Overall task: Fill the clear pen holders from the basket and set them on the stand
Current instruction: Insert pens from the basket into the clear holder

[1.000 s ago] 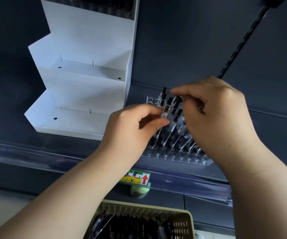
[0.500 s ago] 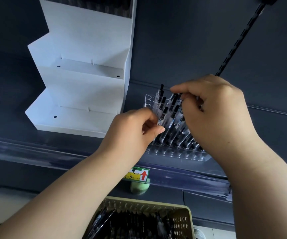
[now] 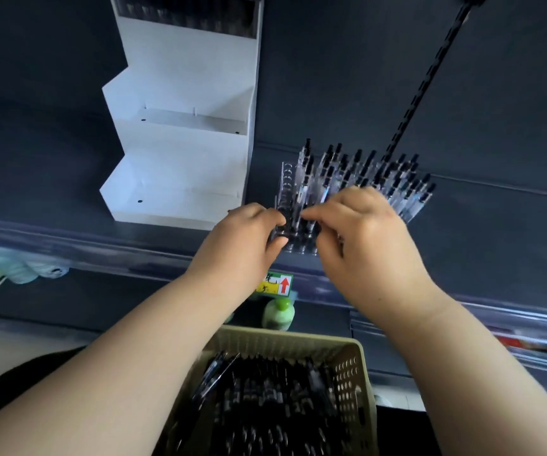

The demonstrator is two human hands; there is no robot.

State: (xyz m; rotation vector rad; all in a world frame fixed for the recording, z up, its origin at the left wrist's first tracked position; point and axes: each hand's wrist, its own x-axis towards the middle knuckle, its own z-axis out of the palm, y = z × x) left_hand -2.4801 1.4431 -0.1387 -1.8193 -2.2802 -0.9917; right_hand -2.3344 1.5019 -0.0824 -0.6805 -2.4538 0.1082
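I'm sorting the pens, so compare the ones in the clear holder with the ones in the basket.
The pens in the clear plastic holder stand upright in separate holes, tops up; the pens in the beige perforated basket lie loose in a heap. The holder sits on the dark shelf, between both hands; the basket is nearer and lower. Both lots look dark-tipped.

Pen holder (image 3: 290, 192) clear glossy plastic; stand (image 3: 180, 179) matt white, smooth; basket (image 3: 351, 366) beige perforated plastic; shelf-edge strip (image 3: 101, 255) shiny.

Dim, bluish light; basket (image 3: 285, 343) and edges smeared, perhaps by motion, with wide-angle bending
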